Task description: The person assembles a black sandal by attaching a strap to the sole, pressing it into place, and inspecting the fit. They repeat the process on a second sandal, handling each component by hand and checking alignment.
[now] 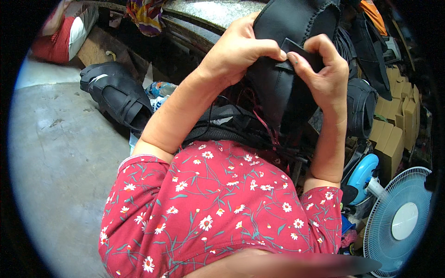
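A black leather shoe upper (pixel 289 23) with a stitched edge is held up before me at the top of the view. My left hand (pixel 241 48) grips its left side, thumb pressed on the front face. From the right, my right hand (pixel 327 69) pinches near a small black strap (pixel 293 47) lying across the upper. The two thumb tips almost meet at this strap. Fingers behind the leather are hidden. Below the hands the upper tapers to a dark, shaded end.
Black shoe uppers (pixel 118 95) lie left of my left forearm, above the grey floor (pixel 60 153). On the right are another black upper (pixel 361 106), cardboard boxes (pixel 389 139) and a blue fan (pixel 394 227). Part of a person in red (pixel 53 41) shows at upper left.
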{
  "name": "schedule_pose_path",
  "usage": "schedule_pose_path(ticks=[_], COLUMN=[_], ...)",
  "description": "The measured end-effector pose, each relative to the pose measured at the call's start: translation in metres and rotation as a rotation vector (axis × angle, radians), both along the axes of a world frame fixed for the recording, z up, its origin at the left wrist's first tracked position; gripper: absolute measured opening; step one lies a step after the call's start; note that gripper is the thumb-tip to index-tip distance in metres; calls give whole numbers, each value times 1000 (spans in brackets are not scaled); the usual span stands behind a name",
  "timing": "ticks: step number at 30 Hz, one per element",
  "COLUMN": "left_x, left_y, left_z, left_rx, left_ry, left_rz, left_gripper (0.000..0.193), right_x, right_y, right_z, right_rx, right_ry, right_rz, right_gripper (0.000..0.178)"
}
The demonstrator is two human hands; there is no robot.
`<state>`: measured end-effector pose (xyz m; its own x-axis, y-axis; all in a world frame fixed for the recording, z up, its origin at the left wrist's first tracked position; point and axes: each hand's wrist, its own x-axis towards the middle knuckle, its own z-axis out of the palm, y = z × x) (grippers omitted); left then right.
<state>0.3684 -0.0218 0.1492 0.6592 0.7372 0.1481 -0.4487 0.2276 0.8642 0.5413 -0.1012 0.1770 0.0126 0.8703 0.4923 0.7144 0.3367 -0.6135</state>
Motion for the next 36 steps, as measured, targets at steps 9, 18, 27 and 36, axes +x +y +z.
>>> schedule_pose_path(ticks=[9, 18, 27, 36], left_x=[-7, -16, -35, -25], left_y=[12, 8, -7, 3], left_z=[-16, -34, -38, -56], left_rx=[-204, -213, -374, -290], left_ry=[-160, -197, -235, -16], left_rz=[-53, -189, -135, -139], left_gripper=[35, 46, 37, 50], right_x=[39, 29, 15, 26], right_y=[-20, -40, -37, -36], right_z=[-19, -44, -51, -74], right_rx=[138, -219, -277, -191], right_ry=[488, 1320, 1455, 1550], right_rz=[-185, 115, 117, -13], right_gripper=[55, 57, 48, 44])
